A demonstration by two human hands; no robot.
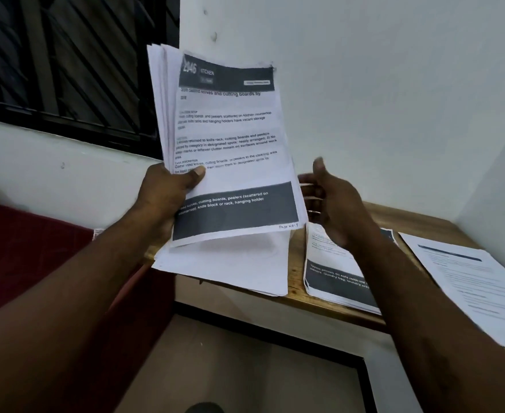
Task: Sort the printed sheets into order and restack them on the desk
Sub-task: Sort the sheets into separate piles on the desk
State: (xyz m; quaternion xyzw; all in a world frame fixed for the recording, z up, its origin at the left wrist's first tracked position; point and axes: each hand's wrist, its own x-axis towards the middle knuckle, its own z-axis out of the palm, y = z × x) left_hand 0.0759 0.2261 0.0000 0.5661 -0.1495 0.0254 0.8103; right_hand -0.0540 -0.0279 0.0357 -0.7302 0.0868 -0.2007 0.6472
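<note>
A white wall [379, 84] is filling most of the background, with a dark barred window [66, 61] sitting at upper left. Below the window, a deep red padded surface [22, 248] is running along the left side. A wooden desk [296, 263] is standing against the wall at centre and right, and its front edge is facing the viewer.

A thick held stack [230, 129] of printed sheets is being raised upright above the desk's left end, clear of the wood, with its sheets fanning slightly at the top left corner. Its front sheet is showing a dark header reading "KITCHEN", blocks of text and a dark band near the bottom.

Three groups of paper are lying on the desk. A plain white pile [230, 266] is overhanging the left front edge, directly under the raised sheets. A banded pile [334, 281] is lying to its right, partly hidden by the right forearm. The far-right sheets [477, 287] are lying apart from both.

The left hand [165, 195] is gripping the raised stack at its lower left edge, thumb pressing on the front sheet and fingers hidden behind. The right hand [331, 198] is hovering just beside the stack's right edge, fingers loosely spread and holding nothing; whether the fingertips are touching the paper cannot be told.

A handwritten page number [288, 226], "Page No: 7", is showing at the front sheet's bottom right corner.
</note>
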